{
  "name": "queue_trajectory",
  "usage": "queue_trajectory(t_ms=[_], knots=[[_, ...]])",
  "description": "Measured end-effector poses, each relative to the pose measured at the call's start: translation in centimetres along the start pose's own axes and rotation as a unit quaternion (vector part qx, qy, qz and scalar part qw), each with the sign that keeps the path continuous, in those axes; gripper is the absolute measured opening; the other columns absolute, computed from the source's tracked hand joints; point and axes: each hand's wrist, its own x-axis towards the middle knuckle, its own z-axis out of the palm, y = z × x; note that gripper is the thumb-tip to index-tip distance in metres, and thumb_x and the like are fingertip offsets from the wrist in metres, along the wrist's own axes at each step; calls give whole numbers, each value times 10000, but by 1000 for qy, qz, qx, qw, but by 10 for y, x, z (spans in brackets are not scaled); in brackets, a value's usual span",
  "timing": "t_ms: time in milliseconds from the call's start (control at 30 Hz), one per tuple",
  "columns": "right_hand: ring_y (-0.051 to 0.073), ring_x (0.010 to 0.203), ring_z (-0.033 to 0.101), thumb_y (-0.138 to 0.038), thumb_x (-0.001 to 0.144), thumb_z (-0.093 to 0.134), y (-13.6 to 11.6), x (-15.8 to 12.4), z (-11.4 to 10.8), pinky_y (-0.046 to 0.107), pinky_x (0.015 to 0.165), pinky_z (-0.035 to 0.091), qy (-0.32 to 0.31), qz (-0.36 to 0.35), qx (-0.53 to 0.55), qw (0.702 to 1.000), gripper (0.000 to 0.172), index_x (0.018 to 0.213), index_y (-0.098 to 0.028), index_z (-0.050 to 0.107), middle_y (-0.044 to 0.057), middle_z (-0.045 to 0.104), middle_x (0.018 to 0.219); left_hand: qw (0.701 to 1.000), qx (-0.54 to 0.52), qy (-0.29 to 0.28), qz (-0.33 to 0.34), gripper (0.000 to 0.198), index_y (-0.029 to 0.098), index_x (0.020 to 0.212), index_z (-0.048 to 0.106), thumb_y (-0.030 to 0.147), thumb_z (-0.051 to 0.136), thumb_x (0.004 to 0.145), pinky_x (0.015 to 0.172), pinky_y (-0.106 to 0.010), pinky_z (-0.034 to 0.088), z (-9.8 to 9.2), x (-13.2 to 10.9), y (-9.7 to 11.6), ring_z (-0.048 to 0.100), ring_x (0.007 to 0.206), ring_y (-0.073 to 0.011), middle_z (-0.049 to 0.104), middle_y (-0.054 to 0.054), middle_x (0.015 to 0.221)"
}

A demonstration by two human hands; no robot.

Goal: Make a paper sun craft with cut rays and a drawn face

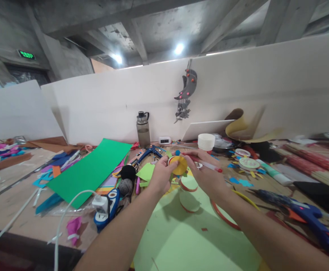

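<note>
Above the light green paper sheet [181,233], at twelve o'clock, the left hand [160,176] and right hand [206,174] pinch a round yellow paper disc [180,165], likely to steady it.

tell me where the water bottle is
Head view, left of centre: the water bottle stands at the white partition, between the green sheet and a small white clock.

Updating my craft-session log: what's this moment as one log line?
left hand: holds yellow disc | right hand: holds red-tipped pen | under hands: light green sheet on cluttered table
</note>
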Motion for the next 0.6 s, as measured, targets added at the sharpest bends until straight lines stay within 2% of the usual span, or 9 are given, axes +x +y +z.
queue_trajectory(t_ms=[300,600], knots=[[182,843,664,-265,861,570,4,-2,2,334,753,546,-1,-9,2,1000,119,957,-238,634,31,695,917,1000,-10,-23,6,404,151,922,603,288,792,593,741,-271,487,-1,1,-3,653,773,-160,692,-37,831],[170,833,657,-250,869,558,0,-1,0,313,731,537,-4,-20,-15,1000,112,950,-228,632,29,692,906,1000,-12,-25,8,384,149,896,609,281,797,588,774,-280,487,1,-1,-1,656,832,-175,702,-48,868]])
